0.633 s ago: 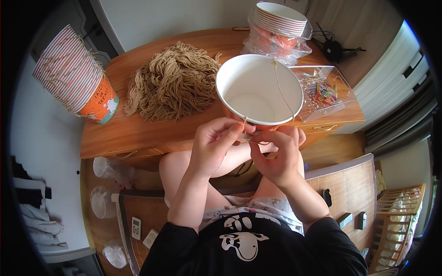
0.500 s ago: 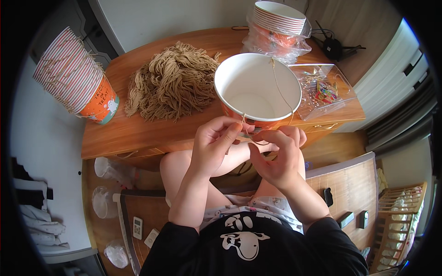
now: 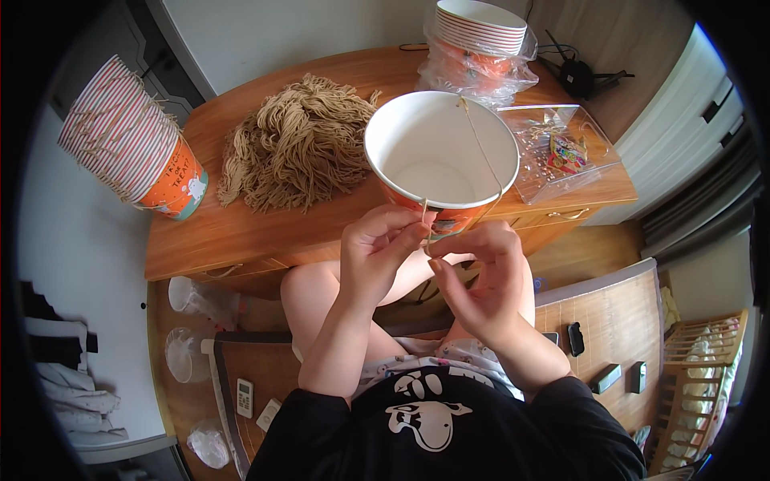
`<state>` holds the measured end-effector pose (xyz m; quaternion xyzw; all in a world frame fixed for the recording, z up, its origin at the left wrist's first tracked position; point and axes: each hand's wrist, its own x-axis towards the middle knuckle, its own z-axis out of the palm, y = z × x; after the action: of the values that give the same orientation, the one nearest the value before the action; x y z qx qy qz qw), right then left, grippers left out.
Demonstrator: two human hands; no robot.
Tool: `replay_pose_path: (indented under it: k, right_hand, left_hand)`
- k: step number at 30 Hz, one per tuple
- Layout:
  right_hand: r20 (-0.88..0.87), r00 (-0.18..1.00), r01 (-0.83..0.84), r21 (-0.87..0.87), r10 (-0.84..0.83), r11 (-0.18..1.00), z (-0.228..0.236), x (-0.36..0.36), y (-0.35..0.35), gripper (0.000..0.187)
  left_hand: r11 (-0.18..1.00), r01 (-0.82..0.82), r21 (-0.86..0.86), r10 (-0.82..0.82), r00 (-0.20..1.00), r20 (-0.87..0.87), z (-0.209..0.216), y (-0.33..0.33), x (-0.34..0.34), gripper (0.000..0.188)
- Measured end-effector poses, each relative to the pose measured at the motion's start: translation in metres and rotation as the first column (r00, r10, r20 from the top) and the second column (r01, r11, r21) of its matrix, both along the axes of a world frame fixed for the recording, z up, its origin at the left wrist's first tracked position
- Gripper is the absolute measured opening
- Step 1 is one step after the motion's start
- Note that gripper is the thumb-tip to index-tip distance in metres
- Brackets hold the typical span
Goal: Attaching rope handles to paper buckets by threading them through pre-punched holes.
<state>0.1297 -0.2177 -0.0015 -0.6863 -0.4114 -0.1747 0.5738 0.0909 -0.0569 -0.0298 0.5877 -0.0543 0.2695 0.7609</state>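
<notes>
A large white-lined paper bucket (image 3: 417, 148) with an orange outside stands at the table's front edge. A thin tan cord (image 3: 479, 140) is fixed at its far rim and runs across the opening over the right side of the near rim. My left hand (image 3: 381, 248) is closed, thumb and forefinger pinching the cord at the bucket's near rim. Just right of it, my right hand (image 3: 485, 272) has its forefinger and thumb tips close together on the cord below the rim; its other fingers are curled. Part of the cord is hidden by my fingers.
A pile of tan cords (image 3: 301, 148) lies left of the bucket. Nested striped buckets (image 3: 124, 136) lean at the far left. More buckets (image 3: 481, 36) in plastic wrap stand behind, and a clear tray (image 3: 553, 188) with small packets is at the right. A black router (image 3: 576, 76) stands behind it.
My right fingertips have moved slightly left and down along the cord, closer to the left hand. The left hand keeps its pinch. The view has shifted a little.
</notes>
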Motion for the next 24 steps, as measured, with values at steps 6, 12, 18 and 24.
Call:
replay_pose_path:
  k: [6,12,18,24]
  right_hand:
    - [0.343,0.926,0.210,-0.127,-0.155,0.969,-0.004,0.004,0.004,0.047]
    - [0.364,0.921,0.205,-0.157,-0.136,0.966,0.004,0.008,0.002,0.046]
    - [0.467,0.853,0.259,0.010,-0.233,0.966,0.001,0.018,0.003,0.044]
    - [0.536,0.813,0.255,0.021,-0.226,0.967,0.005,0.021,0.004,0.042]
  left_hand:
    - [0.956,0.168,-0.241,-0.180,0.983,-0.031,0.008,0.001,-0.003,0.016]
    - [0.929,0.226,-0.293,-0.234,0.972,0.008,0.006,0.004,-0.003,0.015]
    - [0.919,0.253,-0.302,-0.274,0.961,-0.028,0.004,0.004,-0.002,0.014]
    - [0.870,0.260,-0.419,-0.305,0.952,-0.041,0.009,-0.001,-0.003,0.021]
